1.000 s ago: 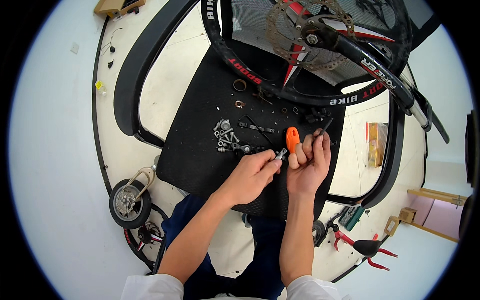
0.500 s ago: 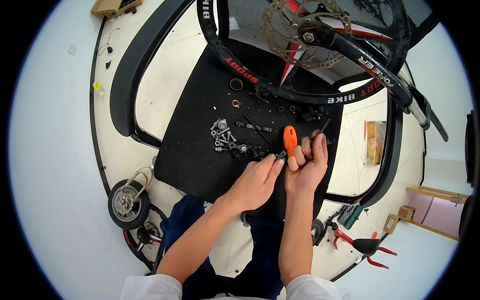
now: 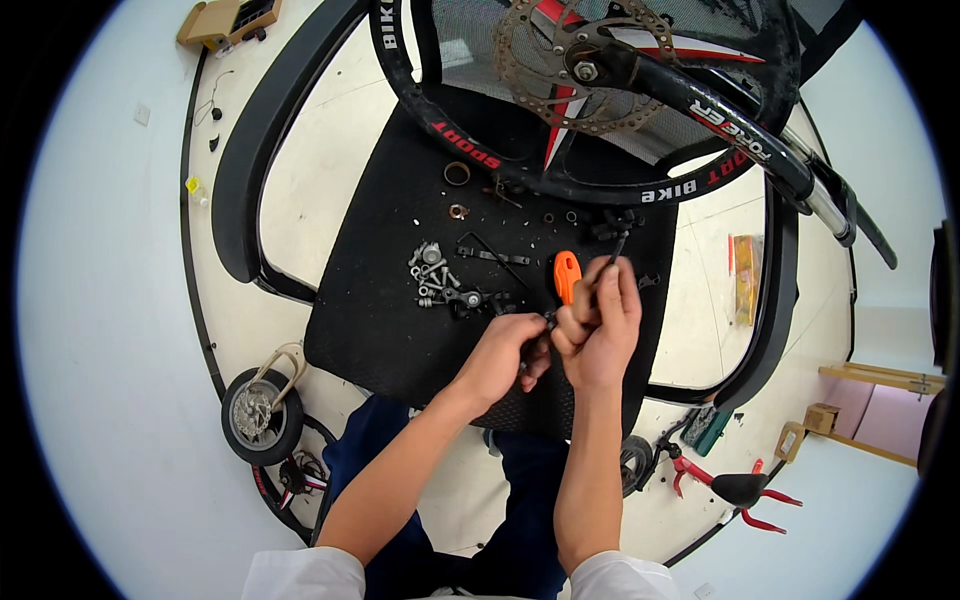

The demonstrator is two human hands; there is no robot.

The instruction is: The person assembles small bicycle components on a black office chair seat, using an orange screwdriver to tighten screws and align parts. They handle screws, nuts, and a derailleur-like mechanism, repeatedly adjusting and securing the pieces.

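Note:
Over the front of the black chair seat (image 3: 390,345), my hands work close together. My left hand (image 3: 500,360) is closed on a small dark metal part (image 3: 549,317), mostly covered by its fingers. A thin dark rod (image 3: 619,246) juts up from the closed fingers of my right hand (image 3: 605,330); its lower end is hidden. Just beyond the right fingers lies an orange handle (image 3: 567,275), its other end covered. Farther left rest an L-shaped hex key (image 3: 490,255), a dark flat bracket (image 3: 505,257) and a heap of bolts and washers (image 3: 428,268).
A bicycle wheel (image 3: 590,192) with a brake disc (image 3: 530,100) and fork (image 3: 745,130) leans over the seat's back. Armrests (image 3: 245,190) flank it. A metal ring (image 3: 457,174) lies on the seat. A small wheel (image 3: 262,415) and a red frame (image 3: 700,478) are on the floor.
My left hand has turned, its fingers now curled beneath the small dark part. The rod in my right hand has swung more upright. The whole view has shifted slightly.

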